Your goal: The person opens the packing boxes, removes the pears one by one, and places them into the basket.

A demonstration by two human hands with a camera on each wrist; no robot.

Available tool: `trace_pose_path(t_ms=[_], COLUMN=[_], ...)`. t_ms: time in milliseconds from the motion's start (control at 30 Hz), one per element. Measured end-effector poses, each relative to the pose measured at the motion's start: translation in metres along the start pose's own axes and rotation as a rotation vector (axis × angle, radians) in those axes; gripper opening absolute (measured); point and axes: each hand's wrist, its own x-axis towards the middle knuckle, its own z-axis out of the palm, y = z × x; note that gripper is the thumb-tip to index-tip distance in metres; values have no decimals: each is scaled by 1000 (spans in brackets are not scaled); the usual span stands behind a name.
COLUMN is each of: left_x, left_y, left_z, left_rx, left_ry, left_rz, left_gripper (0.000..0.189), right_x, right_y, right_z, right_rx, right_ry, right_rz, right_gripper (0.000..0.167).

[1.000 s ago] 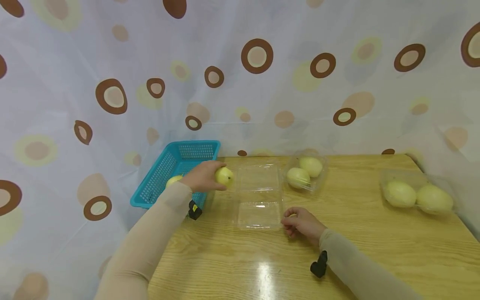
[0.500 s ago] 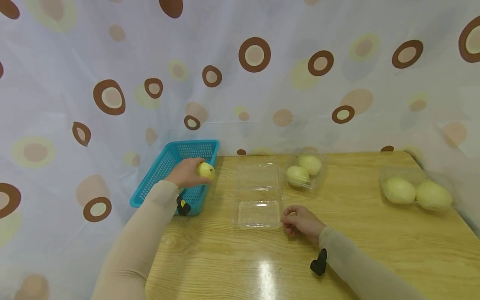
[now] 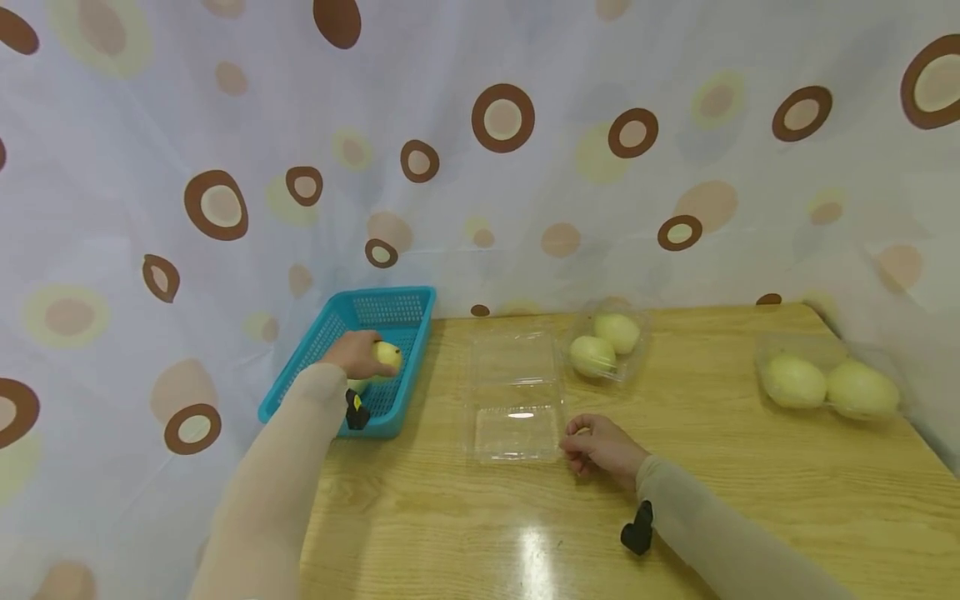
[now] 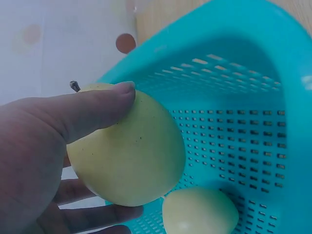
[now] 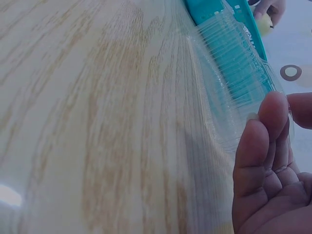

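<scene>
Nearest me, 2 pale sleeves reach in over the wood-grained bench [image 3: 450, 533], each with a small black camera at the wrist, the right camera [image 3: 638, 528] showing plainly. Right hand [image 3: 606, 450] low over the bench, fingers curled, thumb and forefinger close together at the near right corner of an open clear box [image 3: 517, 433]; whether they pinch the plastic edge, cannot tell. The box lies opened out, 2 sections end to end, near one toward the person, glare on the plastic. Left of it and a little farther off, the left hand [image 3: 352, 354] grips 1 pale yellow fruit [image 3: 387, 357], thumb over the top, fingers beneath. From the wrist, a short dark stem and a few specks show on the skin. That fruit is held above the inside of a blue perforated basket [image 3: 382, 292]; below it sits a loose fruit [image 4: 199, 212], contact between the 2 unclear. Basket stands at the bench's left side, apart from the open box. Beyond the open box, to its right: a small clear box [image 3: 628, 362] with 2 fruits. Well apart at far right: another clear pack [image 3: 813, 348], also 2 fruits, side by side. Behind everything, a pale sheet [image 3: 562, 83] with brown, peach and yellow spots.
</scene>
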Motion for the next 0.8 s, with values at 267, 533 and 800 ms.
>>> trace_pose_path(t_ms=[267,533,800], left_x=[14,28,34], left_y=[-13,-17,-14], left_z=[1,5,17], left_rx=[15,34,-3], left_ry=[-73,-93,-169], left_rz=[-64,-79,-113], left_gripper=[75,69,67], right_x=[-1,-2,0], right_y=[-2,-3,-1], right_z=[3,3,3], right_rx=[1,-5,-15], right_ry=[5,4,17], right_rz=[7,10,8], right_gripper=[16,18,17])
